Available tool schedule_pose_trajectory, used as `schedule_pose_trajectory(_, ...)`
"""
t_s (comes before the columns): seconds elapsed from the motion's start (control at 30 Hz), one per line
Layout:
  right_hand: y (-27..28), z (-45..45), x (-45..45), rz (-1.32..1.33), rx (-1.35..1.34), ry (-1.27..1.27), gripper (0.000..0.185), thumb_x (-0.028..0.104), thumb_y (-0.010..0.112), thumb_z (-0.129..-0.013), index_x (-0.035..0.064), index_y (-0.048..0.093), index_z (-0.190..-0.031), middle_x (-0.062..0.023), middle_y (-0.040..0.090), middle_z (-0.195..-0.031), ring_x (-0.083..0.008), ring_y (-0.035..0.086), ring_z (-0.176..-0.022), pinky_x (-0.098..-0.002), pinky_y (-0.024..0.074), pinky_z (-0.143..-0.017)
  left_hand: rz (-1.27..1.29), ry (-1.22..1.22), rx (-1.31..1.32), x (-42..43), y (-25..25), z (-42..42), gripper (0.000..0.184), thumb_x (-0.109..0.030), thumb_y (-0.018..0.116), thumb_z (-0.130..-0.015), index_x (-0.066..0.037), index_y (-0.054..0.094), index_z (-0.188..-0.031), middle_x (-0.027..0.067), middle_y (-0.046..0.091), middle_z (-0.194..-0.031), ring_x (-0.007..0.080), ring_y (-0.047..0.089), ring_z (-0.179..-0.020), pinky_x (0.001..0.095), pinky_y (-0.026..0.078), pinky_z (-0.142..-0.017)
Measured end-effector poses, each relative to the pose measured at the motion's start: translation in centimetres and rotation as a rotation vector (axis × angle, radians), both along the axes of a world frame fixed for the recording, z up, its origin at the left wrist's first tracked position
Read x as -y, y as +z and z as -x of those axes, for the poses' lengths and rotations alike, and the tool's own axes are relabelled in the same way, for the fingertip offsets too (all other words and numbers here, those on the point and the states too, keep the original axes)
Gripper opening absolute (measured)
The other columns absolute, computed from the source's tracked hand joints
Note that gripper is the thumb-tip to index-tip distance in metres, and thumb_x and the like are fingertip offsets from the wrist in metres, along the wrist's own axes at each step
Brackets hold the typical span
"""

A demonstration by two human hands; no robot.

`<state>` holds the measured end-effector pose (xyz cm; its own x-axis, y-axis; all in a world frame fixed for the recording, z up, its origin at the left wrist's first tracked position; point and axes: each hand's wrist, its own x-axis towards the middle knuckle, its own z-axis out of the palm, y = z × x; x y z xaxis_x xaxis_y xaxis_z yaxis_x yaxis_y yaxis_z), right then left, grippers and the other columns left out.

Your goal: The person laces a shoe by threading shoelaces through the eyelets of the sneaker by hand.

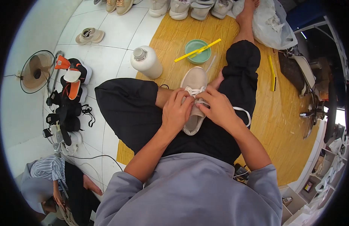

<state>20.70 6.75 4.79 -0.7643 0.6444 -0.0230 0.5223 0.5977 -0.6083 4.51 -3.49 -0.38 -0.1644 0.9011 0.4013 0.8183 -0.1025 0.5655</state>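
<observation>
A beige sneaker point(194, 77) rests on my lap with its toe pointing away from me. White shoelace point(194, 90) crosses its upper part. My left hand point(177, 109) is at the left side of the shoe's opening, its fingertips pinched on the lace by the eyelets. On the opposite side my right hand point(216, 106) pinches the lace too, thumb and forefinger close together. A loose lace end curves out past my right wrist, and another strip lies beyond the shoe's toe. My fingers partly cover the tongue and eyelets.
A white bottle point(148, 64) and a green bowl point(198, 49) with yellow-handled brushes across it stand ahead. Another yellow brush point(272, 73) lies right. Shoes point(72, 98) line the left, near a fan point(37, 71). Another person point(50, 180) sits at lower left. A plastic bag point(270, 24) stands at top right.
</observation>
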Motion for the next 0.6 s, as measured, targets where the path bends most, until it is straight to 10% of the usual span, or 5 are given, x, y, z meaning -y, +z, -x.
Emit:
schedule_pose_trajectory(0.27,0.6,1.9,-1.1,-0.148,0.337,0.137,0.011,0.016,0.079,-0.084,0.0067,0.079,-0.091,-0.0121,0.070,-0.090,-0.0373,0.073,-0.083,-0.0486,0.0577,-0.073,0.001,0.038,-0.034,0.6,-0.4,-0.1,0.022,-0.003,0.081,-0.079,-0.010,0.072,-0.098,0.0038,0.065,-0.107,0.0257,0.068,-0.101,0.0383,0.059,-0.071)
schedule_pose_trajectory(0.6,-1.3,0.5,-2.2,-0.678,-0.012,0.538,0.011,0.018,0.070,-0.078,0.0102,0.063,-0.078,-0.0040,0.060,-0.079,-0.0221,0.068,-0.073,-0.0360,0.0537,-0.061,-0.019,0.092,-0.004,0.5,-0.5,0.1,0.023,-0.005,0.079,-0.075,-0.013,0.072,-0.096,-0.0004,0.063,-0.102,0.0220,0.067,-0.095,0.0367,0.059,-0.065)
